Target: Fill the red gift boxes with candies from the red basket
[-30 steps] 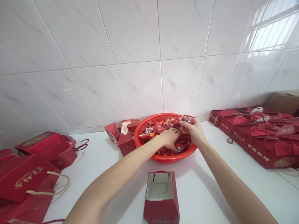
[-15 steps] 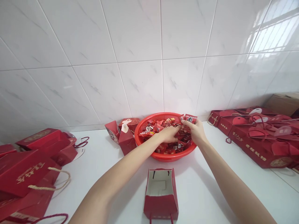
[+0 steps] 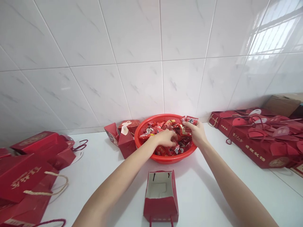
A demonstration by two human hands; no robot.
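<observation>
A round red plastic basket (image 3: 139, 138) with a perforated wall holds a heap of wrapped candies (image 3: 163, 150), mostly red. My left hand (image 3: 166, 138) is in the basket, its fingers curled down among the candies; whatever lies under the fingertips is hidden. At the basket's right rim my right hand (image 3: 198, 134) is closed on red-wrapped candies (image 3: 191, 120), whose ends stick up above the thumb. In front of the basket, a red paper gift box (image 3: 161, 209) stands with its top open, showing a bare white inside and cord handles.
Folded red boxes with cord handles (image 3: 26, 179) crowd the left of the white counter (image 3: 94, 157). Several closed red boxes (image 3: 255, 142) line the right side, before a brown cardboard box (image 3: 281, 105). Another opened red box (image 3: 127, 143) touches the basket's left. A tiled wall (image 3: 142, 88) stands behind.
My left hand has drawn slightly left and its fingers have curled in more. My right hand keeps its candies at the rim. The whole view has shifted a little.
</observation>
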